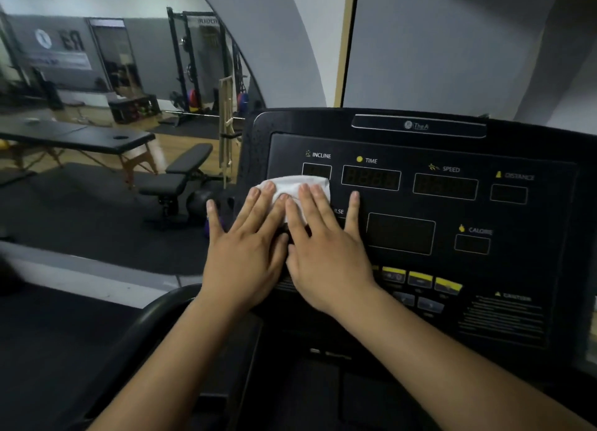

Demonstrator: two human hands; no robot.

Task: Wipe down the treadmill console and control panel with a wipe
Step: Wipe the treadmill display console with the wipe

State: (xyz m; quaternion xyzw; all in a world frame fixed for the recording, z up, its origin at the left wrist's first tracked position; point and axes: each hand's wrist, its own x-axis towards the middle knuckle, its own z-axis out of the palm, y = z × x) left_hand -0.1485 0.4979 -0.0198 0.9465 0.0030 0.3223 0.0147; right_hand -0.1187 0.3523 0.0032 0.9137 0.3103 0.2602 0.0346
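Observation:
The black treadmill console [452, 146] fills the right half of the view, with dark displays labelled INCLINE, TIME, SPEED, DISTANCE and CALORIE and a row of yellow buttons [420, 279] lower down. A white wipe [292, 187] lies flat on the console's left part, just under the INCLINE display. My left hand [247, 246] and my right hand [326, 243] rest side by side on it, palms down and fingers spread, pressing the wipe against the panel. Most of the wipe is hidden under my fingers.
A black handrail [155, 314] curves below the console's left side. Beyond it to the left stand a weight bench [181, 175], a massage table [80, 138] and a squat rack [193, 62] on the gym floor. A grey wall rises behind the console.

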